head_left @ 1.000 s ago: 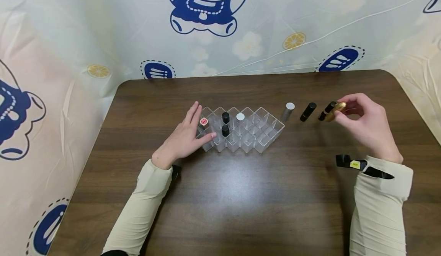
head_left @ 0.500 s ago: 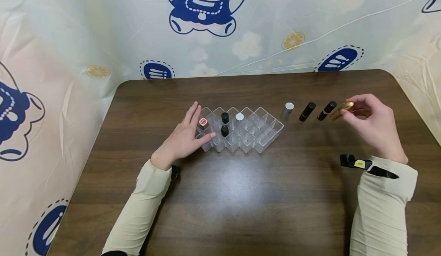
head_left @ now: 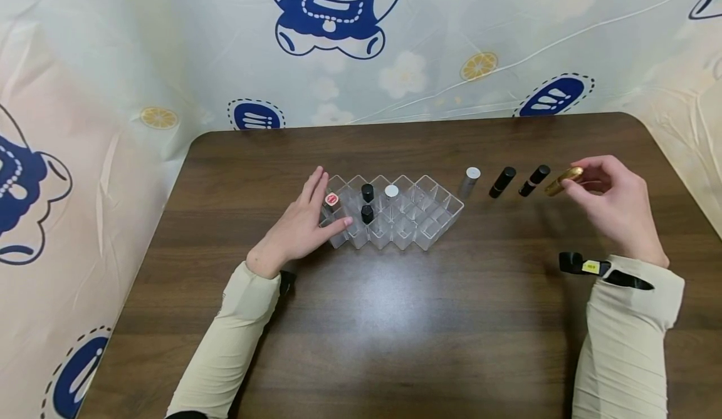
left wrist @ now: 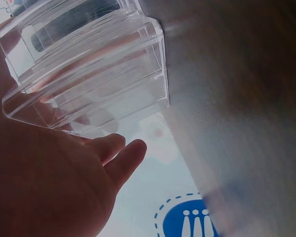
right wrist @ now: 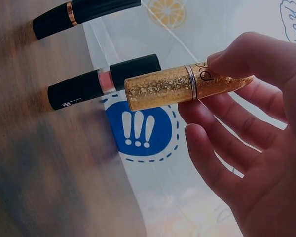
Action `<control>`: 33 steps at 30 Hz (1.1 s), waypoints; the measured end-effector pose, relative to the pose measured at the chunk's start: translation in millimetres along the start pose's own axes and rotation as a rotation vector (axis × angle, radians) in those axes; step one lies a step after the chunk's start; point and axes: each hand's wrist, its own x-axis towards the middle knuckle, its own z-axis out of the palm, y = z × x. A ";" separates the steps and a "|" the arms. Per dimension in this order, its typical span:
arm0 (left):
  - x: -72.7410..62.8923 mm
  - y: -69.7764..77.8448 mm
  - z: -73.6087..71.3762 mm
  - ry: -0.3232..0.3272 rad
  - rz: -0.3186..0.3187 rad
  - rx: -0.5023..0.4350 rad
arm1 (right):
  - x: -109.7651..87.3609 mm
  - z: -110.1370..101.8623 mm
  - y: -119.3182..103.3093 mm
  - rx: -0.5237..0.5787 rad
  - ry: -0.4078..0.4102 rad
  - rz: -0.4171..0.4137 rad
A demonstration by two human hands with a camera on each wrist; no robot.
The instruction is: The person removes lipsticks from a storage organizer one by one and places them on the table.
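My right hand (head_left: 617, 209) pinches a gold lipstick (right wrist: 160, 88) between thumb and fingers. Its shiny tube has a silver ring round the middle, and it stands at the right end of a row of tubes. On the left, my left hand (head_left: 299, 228) rests at the end of a clear plastic lipstick organizer (head_left: 406, 225), fingers straight along its side and thumb over the front edge. Inside the organizer are a red-topped lipstick (head_left: 332, 200), two black-capped tubes (head_left: 367, 214) and a white-topped tube (head_left: 392, 191). Its right-hand compartments hold nothing.
Between organizer and right hand stand a silver tube with a white top (head_left: 469, 182), a black tube (head_left: 502, 182) and a black lipstick tube with a pink band (right wrist: 104, 80). The brown table (head_left: 395, 344) meets a printed curtain (head_left: 423, 43) at the back.
My right hand has moved slightly right with the gold lipstick, away from the nearest black tube, so a gap now shows between them. The left hand and organizer stay put.
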 end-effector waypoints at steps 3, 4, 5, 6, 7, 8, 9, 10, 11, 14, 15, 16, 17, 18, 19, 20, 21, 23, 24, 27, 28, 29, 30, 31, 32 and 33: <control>0.1 0.1 0.1 0.000 0.001 0.001 | 0.4 -0.1 2.2 0.001 -0.001 0.004; 0.2 0.1 0.1 0.000 0.002 0.001 | 0.5 -0.1 2.9 0.000 -0.001 0.005; 0.3 0.2 0.0 0.000 0.003 0.001 | 0.7 0.0 3.7 -0.002 -0.002 0.007; 0.2 0.2 -0.1 0.000 0.002 0.001 | 1.0 0.0 4.7 -0.004 -0.003 0.009; 0.3 0.3 -0.1 0.000 0.002 0.000 | 1.1 0.1 5.6 -0.007 -0.003 0.010; 0.4 0.3 -0.2 0.000 0.001 0.001 | 1.4 0.1 6.5 -0.008 -0.005 0.012; 0.4 0.3 -0.2 -0.001 0.001 0.000 | 1.6 0.2 7.3 -0.010 -0.007 0.014; 0.5 0.4 -0.2 0.000 0.001 0.000 | 1.6 0.5 7.9 -0.014 -0.006 0.015; 0.5 0.4 -0.3 -0.001 0.000 0.000 | 1.8 0.4 8.6 -0.014 -0.007 0.018; 0.4 0.6 -0.5 -0.002 0.000 0.001 | 2.1 0.5 10.2 -0.016 -0.005 0.027; 0.4 0.7 -0.6 -0.002 0.000 0.000 | 2.3 0.5 10.6 -0.018 -0.002 0.030; 0.2 0.8 -0.7 -0.001 -0.001 0.000 | 2.5 0.5 10.9 -0.020 0.003 0.033; 0.2 0.8 -0.9 -0.001 -0.002 0.000 | 2.8 0.5 11.3 -0.020 0.007 0.039; 0.1 0.9 -1.0 -0.001 -0.002 -0.001 | 3.0 0.7 11.5 -0.023 0.012 0.044; 0.0 0.9 -1.0 -0.001 -0.002 -0.001 | 3.2 1.0 11.7 -0.028 0.018 0.050; 0.0 0.9 -1.0 0.000 -0.002 -0.001 | 3.3 1.1 12.1 -0.033 0.022 0.057; 0.0 1.0 -1.0 -0.001 -0.003 -0.002 | 3.4 1.3 12.5 -0.041 0.024 0.065; 0.0 1.0 -1.0 -0.001 -0.003 -0.002 | 3.4 1.3 13.6 -0.064 0.023 0.085; 0.0 1.0 -1.0 -0.001 -0.003 -0.002 | 3.3 1.2 14.3 -0.078 0.020 0.094; 0.1 1.2 -1.0 -0.001 -0.003 -0.002 | 3.6 0.9 17.0 -0.109 0.008 0.120; 0.2 1.2 -0.9 -0.001 -0.002 -0.002 | 3.8 0.9 17.8 -0.118 0.005 0.127; 0.1 1.2 -0.9 -0.001 -0.002 -0.002 | 4.2 0.9 18.8 -0.119 0.001 0.132; 0.1 1.2 -0.9 0.000 -0.003 -0.002 | 4.8 1.1 19.7 -0.122 -0.003 0.135; 0.1 1.3 -0.9 0.000 -0.003 -0.002 | 5.2 1.3 20.3 -0.126 -0.006 0.139; 0.0 1.3 -0.9 0.000 -0.004 -0.002 | 5.5 1.5 20.6 -0.135 -0.008 0.142; -0.1 1.3 -1.0 0.000 -0.005 -0.003 | 5.9 1.7 21.1 -0.137 -0.015 0.144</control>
